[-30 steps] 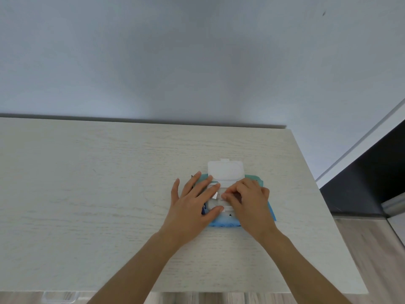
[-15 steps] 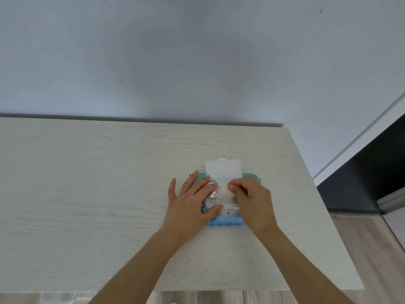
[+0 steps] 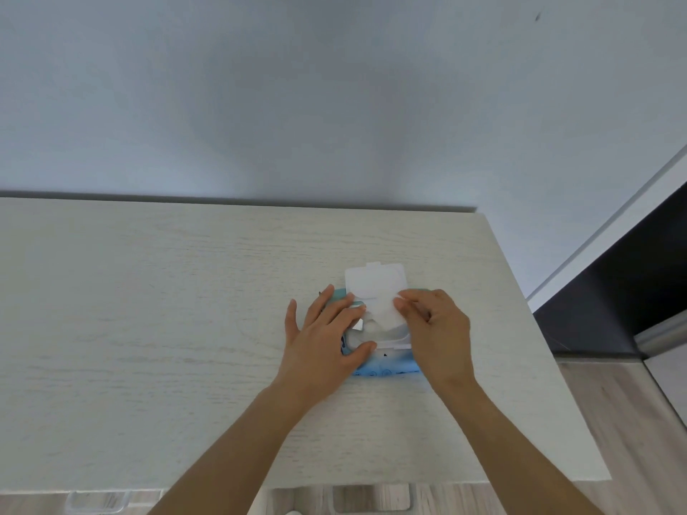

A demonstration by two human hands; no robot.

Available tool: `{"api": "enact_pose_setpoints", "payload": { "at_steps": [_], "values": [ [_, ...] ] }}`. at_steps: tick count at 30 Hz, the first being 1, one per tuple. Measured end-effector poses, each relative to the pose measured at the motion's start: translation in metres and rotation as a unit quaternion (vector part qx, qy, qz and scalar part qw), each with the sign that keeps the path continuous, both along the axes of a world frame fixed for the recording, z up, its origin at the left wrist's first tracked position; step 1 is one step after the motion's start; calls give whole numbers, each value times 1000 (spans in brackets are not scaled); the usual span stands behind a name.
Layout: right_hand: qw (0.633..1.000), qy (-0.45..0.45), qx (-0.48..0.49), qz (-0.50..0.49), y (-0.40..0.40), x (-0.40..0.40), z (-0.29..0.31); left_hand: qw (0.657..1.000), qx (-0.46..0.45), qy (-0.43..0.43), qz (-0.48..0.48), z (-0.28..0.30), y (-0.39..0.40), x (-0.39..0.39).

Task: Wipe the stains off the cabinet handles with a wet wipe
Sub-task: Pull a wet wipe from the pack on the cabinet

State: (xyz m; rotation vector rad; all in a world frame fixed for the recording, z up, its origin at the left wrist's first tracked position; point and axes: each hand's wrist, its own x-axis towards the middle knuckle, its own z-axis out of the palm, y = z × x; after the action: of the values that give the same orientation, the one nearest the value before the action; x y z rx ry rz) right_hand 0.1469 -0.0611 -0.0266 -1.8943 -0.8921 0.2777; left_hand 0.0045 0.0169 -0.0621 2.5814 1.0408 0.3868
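Here, a blue wipe pack (image 3: 386,368) w/ its white lid (image 3: 373,284) flipped open lies near the right edge of the cabinet top (image 3: 148,310). It's pressed flat by the left hand (image 3: 327,340), fingers straight. A wet wipe (image 3: 384,312), partly out of the opening, is pinched by the right hand (image 3: 435,332).

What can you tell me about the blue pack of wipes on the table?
The wipes pack is a soft, flat packet, blue and teal, lying near the right end of the pale wooden table. Its white lid is flipped open, away from the person. The left hand presses it down flat, while the right hand pinches a white wipe coming out of the opening.
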Motion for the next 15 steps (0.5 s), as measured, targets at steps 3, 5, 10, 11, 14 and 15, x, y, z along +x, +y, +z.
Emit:
{"api": "enact_pose_setpoints", "payload": {
  "at_steps": [3,5,10,11,14,15],
  "values": [
    [992,-86,-62,69,-2,-5,-3,1000,3,-3,-4,-1,1,0],
    [988,-98,-89,83,-4,-9,-6,1000,4,-6,-4,-1,1,0],
    [988,-123,-57,77,-9,-11,-14,1000,9,2,-4,-1,1,-1],
    [994,-96,-33,31,-10,-9,-12,1000,9,7,-4,-1,1,-1],
    [992,2,41,-120,-12,4,-1,1000,9,28,-3,3,1,0],
    [987,23,58,-148,-13,10,3,999,7,35,0,4,2,0]
  ]
}}
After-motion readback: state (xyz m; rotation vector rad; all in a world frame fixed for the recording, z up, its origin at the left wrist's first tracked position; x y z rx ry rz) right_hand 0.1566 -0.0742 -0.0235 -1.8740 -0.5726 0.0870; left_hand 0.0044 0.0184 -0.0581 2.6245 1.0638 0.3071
